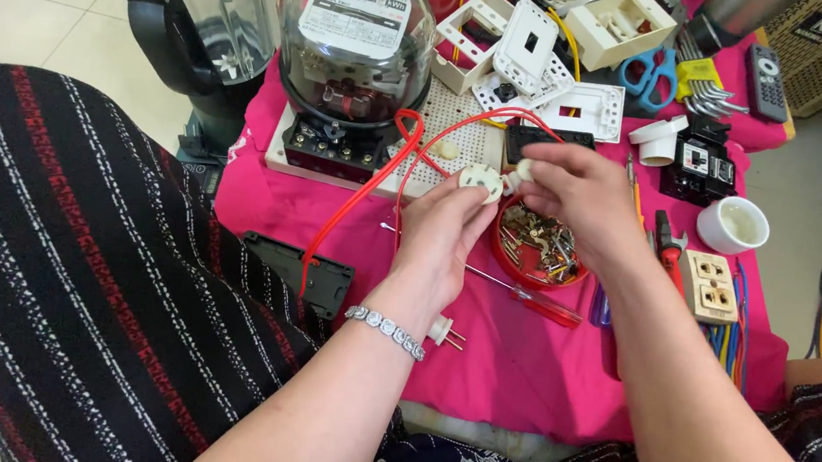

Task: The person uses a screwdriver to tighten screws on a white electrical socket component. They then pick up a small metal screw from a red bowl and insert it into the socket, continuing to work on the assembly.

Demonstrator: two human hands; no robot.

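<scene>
Two small white parts are being put together: a round plug piece (481, 181) is pinched by the left hand (441, 234), a tiny piece (524, 170) by the right hand (580, 192). Steady lining up is needed next, above the red screw bowl (504, 260) at five o'clock.

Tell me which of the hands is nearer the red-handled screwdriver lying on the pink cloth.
Left. The left hand is just above the screwdriver, near its shaft; the right hand is higher, over the red bowl.

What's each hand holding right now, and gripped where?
Left hand: round white plug part, pinched at its rim. Right hand: small white piece, held by the fingertips.
</scene>
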